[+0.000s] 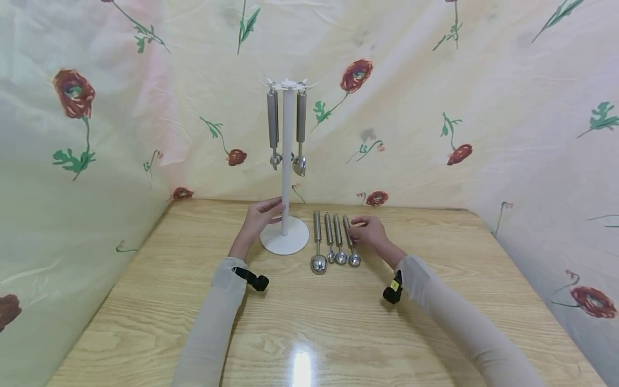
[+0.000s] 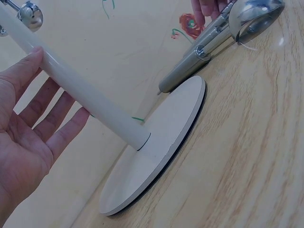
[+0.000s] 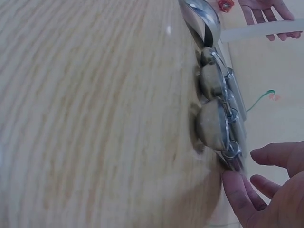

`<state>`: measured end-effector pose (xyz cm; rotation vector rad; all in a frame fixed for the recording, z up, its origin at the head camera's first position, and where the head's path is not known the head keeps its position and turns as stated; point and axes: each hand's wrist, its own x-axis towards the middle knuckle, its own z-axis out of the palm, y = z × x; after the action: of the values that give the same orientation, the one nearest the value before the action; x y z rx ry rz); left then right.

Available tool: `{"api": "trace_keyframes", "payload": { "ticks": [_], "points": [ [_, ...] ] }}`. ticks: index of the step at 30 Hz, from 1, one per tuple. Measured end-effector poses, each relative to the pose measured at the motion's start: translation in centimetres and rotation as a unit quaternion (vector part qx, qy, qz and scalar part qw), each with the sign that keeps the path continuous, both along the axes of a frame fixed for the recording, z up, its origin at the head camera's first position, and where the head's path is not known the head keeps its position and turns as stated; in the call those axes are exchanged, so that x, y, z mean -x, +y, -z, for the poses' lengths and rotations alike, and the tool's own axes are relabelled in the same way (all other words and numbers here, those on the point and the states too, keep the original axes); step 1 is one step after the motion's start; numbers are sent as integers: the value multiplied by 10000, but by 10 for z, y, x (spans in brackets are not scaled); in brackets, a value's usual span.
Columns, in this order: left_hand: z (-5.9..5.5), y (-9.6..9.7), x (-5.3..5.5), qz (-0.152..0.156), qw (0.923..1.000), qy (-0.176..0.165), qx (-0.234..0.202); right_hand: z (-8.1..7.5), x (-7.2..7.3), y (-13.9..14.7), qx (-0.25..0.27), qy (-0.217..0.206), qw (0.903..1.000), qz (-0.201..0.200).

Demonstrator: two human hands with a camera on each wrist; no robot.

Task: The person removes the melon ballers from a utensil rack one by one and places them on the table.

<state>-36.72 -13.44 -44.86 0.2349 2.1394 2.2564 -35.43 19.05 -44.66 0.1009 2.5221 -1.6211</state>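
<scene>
A white stand with a round base (image 1: 271,244) and a tall pole (image 1: 287,183) is upright on the table. Straight fingers of my left hand (image 1: 263,215) rest against the lower pole, with the thumb on its near side (image 2: 28,123). To the right, steel-handled scoops lie in a row, the large scoop (image 1: 318,263) leftmost and a round-bowled scoop (image 1: 354,260) rightmost. My right hand (image 1: 369,231) is at that last scoop's handle; in the right wrist view thumb and forefinger stand apart beside it (image 3: 275,185), and the handle's far end is hidden.
Steel utensils (image 1: 273,121) hang from the white hooks at the pole's top, among them a scoop-headed one (image 1: 300,164) on the right. A flower-patterned cloth (image 1: 411,107) stands around the wooden table (image 1: 338,333) at the back and sides.
</scene>
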Motion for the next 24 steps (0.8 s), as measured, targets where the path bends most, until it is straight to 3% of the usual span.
{"api": "trace_keyframes", "payload": {
  "ticks": [9, 24],
  "points": [
    [-1, 2, -1, 9, 9999, 105, -30, -21, 12, 5, -40, 482, 9984, -305],
    [-1, 1, -1, 23, 10000, 26, -40, -116, 31, -16, 379, 1654, 9800, -1039]
  ]
}}
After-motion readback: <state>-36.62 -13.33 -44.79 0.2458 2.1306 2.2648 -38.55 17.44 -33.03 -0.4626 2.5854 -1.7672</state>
